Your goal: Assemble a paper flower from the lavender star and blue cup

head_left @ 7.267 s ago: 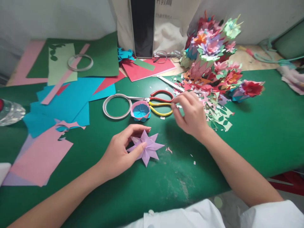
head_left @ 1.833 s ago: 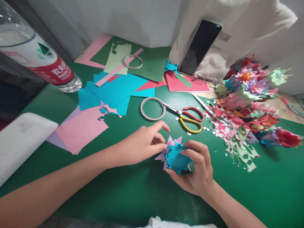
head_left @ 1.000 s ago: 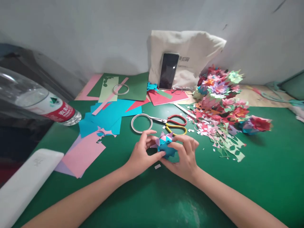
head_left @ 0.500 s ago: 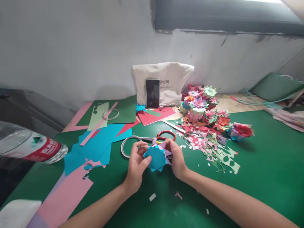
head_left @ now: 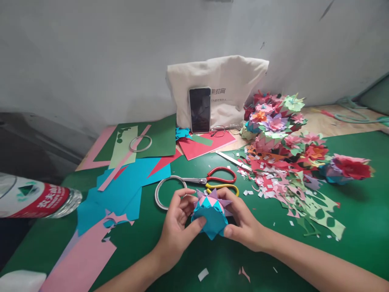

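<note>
Blue paper, edged with pink and lilac points, forms a folded piece (head_left: 214, 223) held by a person over a green worktop (head_left: 364, 219). The left grip (head_left: 179, 225) is closed on it, thumb pressed against the flat blue face; the right grip (head_left: 244, 227) curls round the opposite side, thumb tip at the lower edge.

Just beyond the grip lie scissors (head_left: 202, 181) with one red and one yellow handle, their blades reaching toward a tape roll (head_left: 157, 194). Farther off and to the right, a slim silvery tool (head_left: 232, 160) points into a spread of cut scraps (head_left: 322, 207), beside heaped paper flowers (head_left: 276, 121) in red, pink, lilac and green. On the near side, a white slip (head_left: 203, 274) lies loose.

Left of the grip, blue sheets (head_left: 121, 190) overlap a dark green sheet (head_left: 161, 138), with a pink sheet (head_left: 85, 259) nearer and a water bottle (head_left: 39, 200) farthest out.

Straight past the grip, at the back, a dark-screened phone (head_left: 199, 109) leans on a pale cloth bag (head_left: 231, 73), eyeglasses (head_left: 218, 130) near its foot. Bare wood (head_left: 319, 127) shows behind the green surface to the right, and a scuffed grey wall (head_left: 91, 61) closes off the room.
</note>
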The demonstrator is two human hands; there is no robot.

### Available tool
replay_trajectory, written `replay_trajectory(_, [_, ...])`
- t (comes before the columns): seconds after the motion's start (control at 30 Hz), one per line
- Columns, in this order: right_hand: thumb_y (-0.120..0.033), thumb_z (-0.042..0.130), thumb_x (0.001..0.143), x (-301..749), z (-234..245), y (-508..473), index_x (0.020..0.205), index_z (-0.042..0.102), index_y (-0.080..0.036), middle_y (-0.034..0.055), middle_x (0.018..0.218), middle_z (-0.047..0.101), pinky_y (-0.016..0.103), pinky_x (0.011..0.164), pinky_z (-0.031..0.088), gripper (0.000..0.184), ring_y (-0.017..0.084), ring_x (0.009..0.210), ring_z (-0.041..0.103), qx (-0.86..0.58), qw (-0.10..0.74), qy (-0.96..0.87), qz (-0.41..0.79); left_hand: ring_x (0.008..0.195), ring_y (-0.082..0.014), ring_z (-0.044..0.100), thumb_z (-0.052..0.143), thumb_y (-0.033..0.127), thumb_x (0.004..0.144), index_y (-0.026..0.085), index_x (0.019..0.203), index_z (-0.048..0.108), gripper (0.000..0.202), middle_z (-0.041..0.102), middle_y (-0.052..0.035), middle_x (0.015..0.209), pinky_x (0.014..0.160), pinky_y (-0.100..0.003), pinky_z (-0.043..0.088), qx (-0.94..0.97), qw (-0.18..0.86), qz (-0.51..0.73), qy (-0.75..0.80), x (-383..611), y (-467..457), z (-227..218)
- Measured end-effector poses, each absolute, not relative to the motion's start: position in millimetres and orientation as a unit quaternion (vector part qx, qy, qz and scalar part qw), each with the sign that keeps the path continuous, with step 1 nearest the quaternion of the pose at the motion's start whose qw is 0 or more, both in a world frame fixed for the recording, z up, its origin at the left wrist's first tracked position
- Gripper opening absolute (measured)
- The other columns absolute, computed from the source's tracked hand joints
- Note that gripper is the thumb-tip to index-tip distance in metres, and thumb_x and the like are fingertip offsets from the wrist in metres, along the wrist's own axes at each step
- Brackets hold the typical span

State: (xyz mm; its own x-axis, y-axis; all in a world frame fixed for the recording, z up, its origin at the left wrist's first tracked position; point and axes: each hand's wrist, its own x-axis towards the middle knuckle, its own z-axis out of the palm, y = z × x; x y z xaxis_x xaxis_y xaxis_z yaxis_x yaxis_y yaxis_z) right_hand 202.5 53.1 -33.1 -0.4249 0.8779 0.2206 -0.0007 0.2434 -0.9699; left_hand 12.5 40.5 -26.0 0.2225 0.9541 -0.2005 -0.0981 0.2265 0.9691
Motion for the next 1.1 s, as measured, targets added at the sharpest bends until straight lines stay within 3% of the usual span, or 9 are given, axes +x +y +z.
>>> replay_trajectory(0.13, [-0.044, 0.075, 0.076, 200.5, -35.0, 52.8, 0.106, 0.051, -0.021, 0.0026, 0.092, 0.057, 0.024, 0.063, 0.049, 0.044, 0.015, 0.075, 0.056, -0.35, 0.406, -0.651, 0.537, 0.094, -0.0156, 0.059, 0.077, 0.034, 0.077, 0.028, 0.112, 0.045, 0.047, 0.058, -0.0003, 0.099, 0.08, -0.025, 0.048, 0.477, 0.617, 0.415, 0.469, 12.8, 41.1, -26.8])
replay_trajectory(0.23, [-0.028, 0.075, 0.075, 199.3, -36.1, 52.1, 0.102, 0.052, -0.021, 0.0017, 0.091, 0.058, 0.024, 0.063, 0.049, 0.036, 0.014, 0.074, 0.056, -0.369, 0.403, -0.651, 0.528, 0.094, -0.0156, 0.059, 0.078, 0.029, 0.076, 0.028, 0.112, 0.047, 0.048, 0.058, -0.0004, 0.099, 0.081, -0.025, 0.047, 0.493, 0.601, 0.424, 0.466, 13.7, 40.7, -28.4])
replay_trajectory(0.43, [-0.019, 0.076, 0.075, 199.6, -43.9, 50.6, 0.11, 0.054, -0.027, 0.0022, 0.101, 0.062, 0.027, 0.076, 0.051, 0.042, 0.017, 0.086, 0.061, -0.336, 0.447, -0.646, 0.519, 0.094, -0.0144, 0.06, 0.076, 0.021, 0.077, 0.028, 0.115, 0.047, 0.048, 0.059, -0.0008, 0.101, 0.08, -0.023, 0.048, 0.529, 0.564, 0.466, 0.43, 13.6, 38.2, -32.8])
replay_trajectory(0.63, [-0.015, 0.077, 0.074, 200.4, -45.2, 54.6, 0.11, 0.058, -0.027, 0.0035, 0.105, 0.064, 0.029, 0.082, 0.051, 0.042, 0.019, 0.096, 0.062, -0.301, 0.475, -0.655, 0.505, 0.1, -0.0096, 0.059, 0.074, 0.015, 0.079, 0.032, 0.115, 0.052, 0.045, 0.06, 0.0022, 0.104, 0.09, -0.017, 0.046, 0.58, 0.49, 0.516, 0.396, 14.4, 34.2, -34.9])
replay_trajectory(0.83, [-0.021, 0.077, 0.078, 202.4, -45.3, 53.4, 0.112, 0.058, -0.028, 0.0036, 0.106, 0.062, 0.029, 0.082, 0.05, 0.04, 0.019, 0.095, 0.061, -0.302, 0.47, -0.65, 0.516, 0.105, -0.0109, 0.059, 0.074, 0.017, 0.08, 0.033, 0.116, 0.057, 0.043, 0.061, 0.0019, 0.11, 0.092, -0.017, 0.046, 0.583, 0.492, 0.513, 0.394, 14.2, 35.5, -32.7])
replay_trajectory(0.93, [-0.04, 0.078, 0.078, 206.3, -41.1, 52.8, 0.119, 0.054, -0.028, 0.0051, 0.109, 0.058, 0.031, 0.083, 0.049, 0.049, 0.02, 0.094, 0.058, -0.281, 0.444, -0.649, 0.55, 0.104, -0.0122, 0.059, 0.071, 0.023, 0.085, 0.034, 0.116, 0.059, 0.035, 0.062, 0.0011, 0.111, 0.087, -0.017, 0.048, 0.565, 0.519, 0.504, 0.397, 11.9, 35.3, -31.4])
replay_trajectory(1.03, [-0.065, 0.061, 0.082, 208.3, -37.7, 53.6, 0.118, 0.055, -0.024, 0.0065, 0.106, 0.055, 0.034, 0.083, 0.047, 0.055, 0.021, 0.093, 0.053, -0.257, 0.454, -0.634, 0.571, 0.104, -0.0138, 0.059, 0.064, 0.032, 0.089, 0.034, 0.118, 0.059, 0.029, 0.062, 0.0, 0.11, 0.084, -0.018, 0.048, 0.548, 0.546, 0.501, 0.388, 8.9, 34.9, -31.9])
replay_trajectory(1.1, [-0.069, 0.051, 0.086, 207.6, -37.6, 54.3, 0.111, 0.058, -0.023, 0.0061, 0.101, 0.053, 0.033, 0.08, 0.045, 0.053, 0.02, 0.09, 0.051, -0.261, 0.483, -0.608, 0.573, 0.1, -0.0142, 0.058, 0.062, 0.036, 0.09, 0.033, 0.118, 0.06, 0.028, 0.061, -0.0002, 0.107, 0.083, -0.019, 0.048, 0.547, 0.561, 0.492, 0.38, 7.5, 35.1, -32.6])
